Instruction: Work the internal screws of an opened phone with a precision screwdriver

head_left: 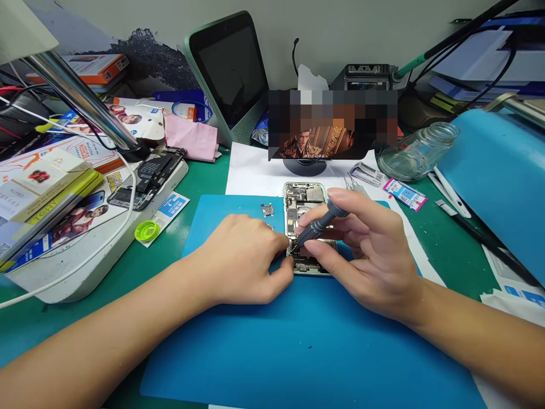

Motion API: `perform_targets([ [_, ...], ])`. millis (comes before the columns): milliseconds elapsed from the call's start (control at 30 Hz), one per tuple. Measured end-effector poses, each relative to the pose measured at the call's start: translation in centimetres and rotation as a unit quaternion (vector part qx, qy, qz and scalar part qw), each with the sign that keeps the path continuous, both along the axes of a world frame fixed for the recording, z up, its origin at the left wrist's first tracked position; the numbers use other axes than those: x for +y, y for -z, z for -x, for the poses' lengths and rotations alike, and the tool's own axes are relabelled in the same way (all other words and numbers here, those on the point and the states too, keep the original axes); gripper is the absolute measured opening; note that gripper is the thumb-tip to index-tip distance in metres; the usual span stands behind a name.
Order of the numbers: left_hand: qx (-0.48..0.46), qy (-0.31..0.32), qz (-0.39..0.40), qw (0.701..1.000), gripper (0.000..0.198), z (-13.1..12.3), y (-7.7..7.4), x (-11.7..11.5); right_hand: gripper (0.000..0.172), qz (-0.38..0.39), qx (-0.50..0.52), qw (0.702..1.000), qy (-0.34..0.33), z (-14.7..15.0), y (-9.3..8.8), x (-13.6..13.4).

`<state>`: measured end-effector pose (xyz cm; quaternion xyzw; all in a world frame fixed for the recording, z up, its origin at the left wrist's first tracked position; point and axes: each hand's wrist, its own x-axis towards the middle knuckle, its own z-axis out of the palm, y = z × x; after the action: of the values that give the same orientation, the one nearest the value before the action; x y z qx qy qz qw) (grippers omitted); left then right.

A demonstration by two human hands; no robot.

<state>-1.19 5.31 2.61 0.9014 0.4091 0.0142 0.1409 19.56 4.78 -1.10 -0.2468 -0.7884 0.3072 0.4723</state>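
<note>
On the blue mat (272, 341) lies an opened phone (293, 199), its inner boards and parts exposed. My right hand (374, 255) grips a dark grey precision screwdriver (317, 226), tilted, its thin tip down at the phone's lower left inside edge. The index finger rests on the driver's cap. My left hand (247, 258) is closed, with thumb and fingertips pressed at the phone's left edge beside the tip. My right hand covers part of the phone's right side. A small metal part (267, 209) sits on the mat just left of the phone.
Behind the phone, a screen (332, 139) plays a video, with a larger tablet-like display (225, 68) at its left. A glass jar (419, 150) and tweezers (355, 184) lie right. Another disassembled phone (149, 176) and a green cap (147, 230) are left.
</note>
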Motion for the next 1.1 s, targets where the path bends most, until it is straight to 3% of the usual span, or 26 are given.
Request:
perform_targets([
  [267, -0.005, -0.004, -0.006, 1.000, 0.032, 0.0, 0.1, 0.0, 0.078, -0.017, -0.012, 1.000, -0.015, -0.2, 0.0, 0.2],
  [500, -0.010, 0.005, -0.006, 1.000, 0.032, -0.1, 0.2, 0.1, 0.070, -0.102, -0.056, 0.992, -0.049, -0.2, -0.3, 0.7],
  [967, -0.008, 0.006, -0.011, 1.000, 0.029, 0.1, 0.3, 0.1, 0.050, -0.138, -0.070, 0.988, -0.027, 0.5, -1.8, 0.9],
  [1100, -0.005, 0.007, -0.009, 1.000, 0.029, 0.0, 0.3, 0.1, 0.051, -0.113, -0.079, 0.990, -0.040, 0.5, -1.7, 0.8],
])
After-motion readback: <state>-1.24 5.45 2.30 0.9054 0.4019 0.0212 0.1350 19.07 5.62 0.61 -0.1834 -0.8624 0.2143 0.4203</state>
